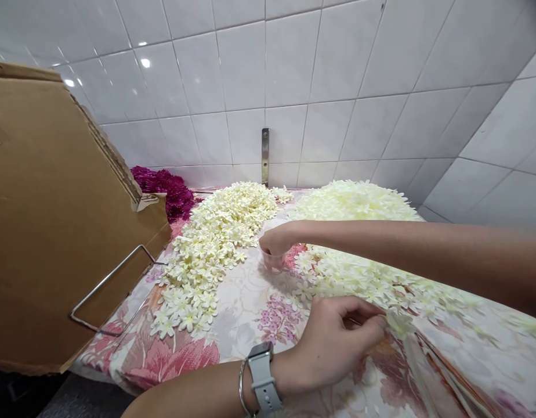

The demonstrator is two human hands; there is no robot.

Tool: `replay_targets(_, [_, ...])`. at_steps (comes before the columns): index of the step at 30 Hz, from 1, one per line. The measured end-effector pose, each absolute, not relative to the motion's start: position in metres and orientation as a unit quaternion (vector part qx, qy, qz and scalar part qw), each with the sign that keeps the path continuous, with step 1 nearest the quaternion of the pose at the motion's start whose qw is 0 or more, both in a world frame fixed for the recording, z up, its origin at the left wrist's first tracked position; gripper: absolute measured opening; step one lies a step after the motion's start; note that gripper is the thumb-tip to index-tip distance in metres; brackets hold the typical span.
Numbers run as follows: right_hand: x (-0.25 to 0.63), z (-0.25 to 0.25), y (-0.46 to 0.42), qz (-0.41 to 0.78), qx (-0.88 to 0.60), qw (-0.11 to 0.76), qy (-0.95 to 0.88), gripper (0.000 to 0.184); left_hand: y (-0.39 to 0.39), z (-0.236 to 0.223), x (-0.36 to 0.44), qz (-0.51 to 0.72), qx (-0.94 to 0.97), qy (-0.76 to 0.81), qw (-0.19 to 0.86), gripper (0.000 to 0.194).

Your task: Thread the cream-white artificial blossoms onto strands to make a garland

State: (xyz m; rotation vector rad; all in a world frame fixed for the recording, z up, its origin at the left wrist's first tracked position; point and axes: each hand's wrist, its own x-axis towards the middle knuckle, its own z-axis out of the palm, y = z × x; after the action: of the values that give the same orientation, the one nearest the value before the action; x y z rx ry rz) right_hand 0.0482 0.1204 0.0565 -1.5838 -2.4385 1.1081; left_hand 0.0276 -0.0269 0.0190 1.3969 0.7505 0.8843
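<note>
My left hand (337, 342), wearing a watch with a pale strap and a metal bangle, pinches a pale flower (399, 323) between thumb and fingers. Right of that flower, a whitish strip and thin reddish-brown strands run toward the bottom edge; I cannot tell whether they join it. Reaching across from the right, my right hand (276, 237) dips its closed fingers into a small clear plastic cup (274, 262) on the cloth. What those fingertips hold, if anything, is hidden. Loose cream flowers (355, 278) lie between my two arms.
A long heap of cream flowers (216, 238) stretches along the left, and a paler pile (355, 200) sits at the back right. Behind the left heap are purple flowers (174, 194). A large cardboard sheet (63, 220) with a wire handle (107, 278) stands left. The floral tablecloth (242, 296) meets a tiled wall.
</note>
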Motion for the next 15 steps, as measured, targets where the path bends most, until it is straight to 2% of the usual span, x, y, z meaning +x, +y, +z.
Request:
replay_targets(5, [0.050, 0.056, 0.115, 0.318, -0.487, -0.044, -0.813, 0.038, -0.025, 0.017, 0.028, 0.374, 0.599, 0.331, 0.626, 0.015])
replay_targets(12, [0.044, 0.059, 0.136, 0.254, -0.435, -0.109, -0.857, 0.031, -0.025, 0.018, 0.027, 0.379, 0.601, 0.321, 0.625, 0.017])
replay_targets(15, [0.045, 0.052, 0.141, 0.203, -0.397, -0.082, -0.891, 0.032, -0.026, 0.017, 0.027, 0.376, 0.596, 0.323, 0.631, 0.016])
